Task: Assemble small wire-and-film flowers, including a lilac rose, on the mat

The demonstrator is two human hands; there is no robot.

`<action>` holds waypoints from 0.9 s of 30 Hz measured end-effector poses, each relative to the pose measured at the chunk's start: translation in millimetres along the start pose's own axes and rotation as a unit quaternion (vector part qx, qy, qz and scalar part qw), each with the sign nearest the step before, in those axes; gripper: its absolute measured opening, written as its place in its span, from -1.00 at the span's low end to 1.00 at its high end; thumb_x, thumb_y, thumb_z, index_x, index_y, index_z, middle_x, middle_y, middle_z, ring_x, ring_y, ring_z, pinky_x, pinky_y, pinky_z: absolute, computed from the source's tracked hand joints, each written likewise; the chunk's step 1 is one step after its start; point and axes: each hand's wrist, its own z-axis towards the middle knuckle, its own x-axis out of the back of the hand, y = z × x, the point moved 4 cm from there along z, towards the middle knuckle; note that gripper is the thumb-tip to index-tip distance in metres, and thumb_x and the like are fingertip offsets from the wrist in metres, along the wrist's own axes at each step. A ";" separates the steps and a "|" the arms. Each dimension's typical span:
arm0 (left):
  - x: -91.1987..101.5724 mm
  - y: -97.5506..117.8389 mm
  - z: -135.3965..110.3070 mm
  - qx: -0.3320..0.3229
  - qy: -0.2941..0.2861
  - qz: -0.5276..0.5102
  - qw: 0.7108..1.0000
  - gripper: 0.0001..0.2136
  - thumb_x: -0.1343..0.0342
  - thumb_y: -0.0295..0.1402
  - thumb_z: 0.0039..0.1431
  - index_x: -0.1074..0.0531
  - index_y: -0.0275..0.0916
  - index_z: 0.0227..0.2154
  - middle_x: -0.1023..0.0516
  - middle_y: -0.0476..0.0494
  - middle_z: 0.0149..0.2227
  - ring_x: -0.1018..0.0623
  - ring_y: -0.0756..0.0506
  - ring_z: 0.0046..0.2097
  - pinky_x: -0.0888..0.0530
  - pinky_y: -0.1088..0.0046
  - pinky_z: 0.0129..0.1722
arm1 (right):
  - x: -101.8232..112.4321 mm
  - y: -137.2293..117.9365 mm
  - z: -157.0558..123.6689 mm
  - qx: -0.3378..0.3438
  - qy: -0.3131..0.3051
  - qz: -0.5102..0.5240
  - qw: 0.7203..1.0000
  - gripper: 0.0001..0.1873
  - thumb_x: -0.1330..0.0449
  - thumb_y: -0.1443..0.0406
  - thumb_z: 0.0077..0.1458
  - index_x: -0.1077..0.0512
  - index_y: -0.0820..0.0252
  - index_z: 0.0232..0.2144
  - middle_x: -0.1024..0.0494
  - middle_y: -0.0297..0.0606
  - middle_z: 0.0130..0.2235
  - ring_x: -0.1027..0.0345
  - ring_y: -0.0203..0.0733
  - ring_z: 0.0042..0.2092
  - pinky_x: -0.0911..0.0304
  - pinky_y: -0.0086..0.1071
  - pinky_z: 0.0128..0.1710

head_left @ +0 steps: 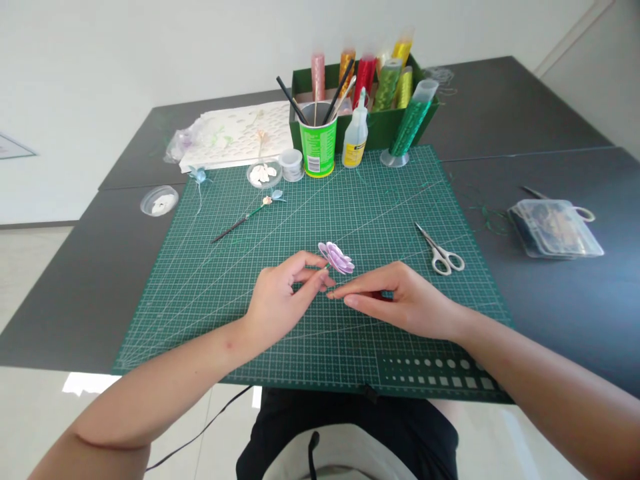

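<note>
A light purple artificial flower (pixel 337 258) stands tilted above the green cutting mat (pixel 240 287). My left hand (pixel 290 287) pinches its stem just below the petals between thumb and fingers. Close beside it on the right, my right hand (pixel 395 297) has its fingers stretched toward the lower stem, with thumb and forefinger a little apart. Whether a thin thread or the stem's end lies at those fingertips is too small to make out. White-handled scissors (pixel 440 250) lie on the mat beyond my right hand. A thin dark stick with a small flower (pixel 267 200) at its end lies farther off to the left.
Behind stand a green can (pixel 319 150) of tools, a glue bottle (pixel 355 137) and a dark green box (pixel 345 127) of thread spools. Dishes of white petals (pixel 163 204) sit at left. A clear plastic case (pixel 560 230) lies at right.
</note>
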 end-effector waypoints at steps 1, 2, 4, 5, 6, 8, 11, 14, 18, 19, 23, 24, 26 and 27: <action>0.1 0.0 0.4 0.005 -0.002 -0.011 1.000 -0.99 -0.13 -0.38 0.36 -0.43 -0.17 -0.22 -0.73 0.09 -0.34 -0.72 -0.02 -0.33 -0.61 0.47 -0.16 | -0.5 0.2 0.3 -0.005 0.007 0.001 1.000 -0.64 -0.18 0.13 0.32 -0.70 0.21 -0.11 -0.64 -0.25 -0.43 -0.17 -0.34 -0.53 -0.02 -0.43 -0.57; 0.2 -0.2 0.8 0.011 -0.002 -0.023 1.000 -0.99 -0.13 -0.39 0.36 -0.43 -0.17 -0.22 -0.73 0.08 -0.35 -0.72 -0.02 -0.33 -0.61 0.48 -0.16 | -1.1 0.6 0.6 -0.011 0.013 0.001 1.000 -0.64 -0.17 0.14 0.32 -0.70 0.22 -0.13 -0.61 -0.27 -0.46 -0.14 -0.35 -0.53 -0.01 -0.44 -0.56; 0.1 -0.6 1.3 0.020 -0.001 -0.045 0.999 -0.98 -0.13 -0.38 0.35 -0.42 -0.18 -0.24 -0.73 0.08 -0.37 -0.72 -0.01 -0.35 -0.61 0.49 -0.18 | -2.3 1.6 1.1 -0.023 0.023 -0.001 0.999 -0.65 -0.16 0.17 0.33 -0.70 0.23 -0.17 -0.57 -0.30 -0.49 -0.11 -0.36 -0.54 0.01 -0.44 -0.56; -0.3 -0.7 1.4 0.020 -0.003 -0.056 0.998 -0.97 -0.13 -0.38 0.35 -0.42 -0.18 -0.24 -0.73 0.07 -0.37 -0.71 -0.01 -0.36 -0.61 0.49 -0.20 | -3.1 2.1 1.3 -0.026 0.024 -0.003 0.999 -0.65 -0.15 0.17 0.33 -0.70 0.22 -0.20 -0.57 -0.29 -0.48 -0.12 -0.35 -0.53 0.01 -0.43 -0.56; -0.7 -0.9 1.3 0.019 -0.004 -0.064 0.998 -0.97 -0.12 -0.38 0.35 -0.42 -0.18 -0.24 -0.73 0.07 -0.37 -0.71 -0.01 -0.37 -0.62 0.50 -0.22 | -3.9 2.5 1.5 -0.026 0.024 -0.006 0.999 -0.64 -0.14 0.17 0.34 -0.69 0.22 -0.24 -0.57 -0.28 -0.47 -0.13 -0.35 -0.53 0.01 -0.43 -0.55; -1.7 -1.9 1.0 0.017 -0.008 -0.069 0.997 -0.97 -0.13 -0.39 0.35 -0.42 -0.18 -0.25 -0.73 0.06 -0.37 -0.71 0.00 -0.37 -0.62 0.51 -0.24 | -5.2 3.2 1.7 -0.021 0.026 -0.013 0.999 -0.62 -0.13 0.15 0.35 -0.68 0.20 -0.30 -0.59 -0.27 -0.43 -0.20 -0.32 -0.49 -0.04 -0.42 -0.53; -2.5 -4.6 0.3 0.027 -0.006 -0.074 0.997 -0.97 -0.12 -0.38 0.35 -0.43 -0.19 -0.24 -0.72 0.04 -0.38 -0.71 -0.01 -0.38 -0.62 0.53 -0.29 | -6.3 4.2 2.0 -0.020 0.030 -0.020 0.999 -0.59 -0.11 0.12 0.36 -0.67 0.19 -0.35 -0.59 -0.27 -0.43 -0.26 -0.29 -0.46 -0.07 -0.42 -0.51; -2.9 -5.7 -0.2 0.039 -0.006 -0.077 0.996 -0.96 -0.12 -0.38 0.35 -0.44 -0.19 -0.25 -0.72 0.03 -0.39 -0.70 0.00 -0.39 -0.61 0.55 -0.31 | -6.1 5.1 2.8 -0.036 0.033 -0.026 0.998 -0.58 -0.10 0.12 0.36 -0.63 0.18 -0.38 -0.54 -0.30 -0.47 -0.24 -0.29 -0.47 -0.06 -0.42 -0.52; -2.2 -3.6 0.1 0.040 -0.001 -0.093 0.995 -0.94 -0.12 -0.37 0.35 -0.45 -0.21 -0.26 -0.72 0.01 -0.39 -0.69 0.01 -0.39 -0.61 0.58 -0.34 | -1.2 4.4 3.6 -0.050 0.067 -0.018 0.996 -0.65 -0.10 0.14 0.35 -0.56 0.16 -0.37 -0.45 -0.34 -0.49 -0.20 -0.29 -0.47 -0.07 -0.41 -0.51; -1.8 -2.9 0.3 0.039 0.002 -0.095 0.995 -0.94 -0.12 -0.37 0.35 -0.45 -0.21 -0.26 -0.72 0.01 -0.39 -0.69 0.01 -0.39 -0.62 0.58 -0.35 | 0.6 4.2 3.3 -0.050 0.081 -0.019 0.995 -0.67 -0.10 0.15 0.35 -0.54 0.15 -0.36 -0.40 -0.37 -0.51 -0.18 -0.30 -0.48 -0.07 -0.41 -0.51; 0.0 -0.7 1.0 0.036 0.013 -0.096 0.995 -0.92 -0.12 -0.37 0.36 -0.46 -0.22 -0.27 -0.71 0.00 -0.39 -0.68 0.02 -0.41 -0.62 0.58 -0.35 | 11.1 0.5 -1.5 -0.014 0.191 -0.072 0.979 -0.78 -0.11 0.19 0.33 -0.36 0.11 -0.37 -0.31 -0.45 -0.53 -0.19 -0.30 -0.51 -0.14 -0.41 -0.51; 0.3 -0.3 1.1 0.036 0.015 -0.096 0.995 -0.92 -0.12 -0.37 0.36 -0.46 -0.22 -0.28 -0.71 0.00 -0.40 -0.68 0.02 -0.42 -0.62 0.58 -0.36 | 14.3 -1.1 -3.5 0.004 0.232 -0.100 0.968 -0.80 -0.12 0.20 0.33 -0.32 0.11 -0.36 -0.34 -0.43 -0.49 -0.24 -0.29 -0.48 -0.19 -0.40 -0.48; 0.6 0.2 1.2 0.037 0.015 -0.096 0.995 -0.91 -0.12 -0.37 0.36 -0.46 -0.22 -0.28 -0.71 -0.01 -0.40 -0.67 0.02 -0.42 -0.61 0.58 -0.36 | 19.5 -4.2 -7.9 0.037 0.308 -0.164 0.937 -0.88 -0.14 0.22 0.33 -0.32 0.11 -0.27 -0.45 -0.34 -0.36 -0.38 -0.23 -0.37 -0.31 -0.35 -0.35; 0.7 0.3 1.2 0.037 0.015 -0.097 0.994 -0.91 -0.12 -0.37 0.36 -0.46 -0.22 -0.29 -0.71 -0.01 -0.40 -0.67 0.02 -0.42 -0.61 0.58 -0.36 | 21.2 -5.4 -9.9 0.049 0.337 -0.194 0.920 -0.89 -0.14 0.22 0.33 -0.33 0.12 -0.18 -0.49 -0.27 -0.27 -0.44 -0.17 -0.27 -0.36 -0.29 -0.26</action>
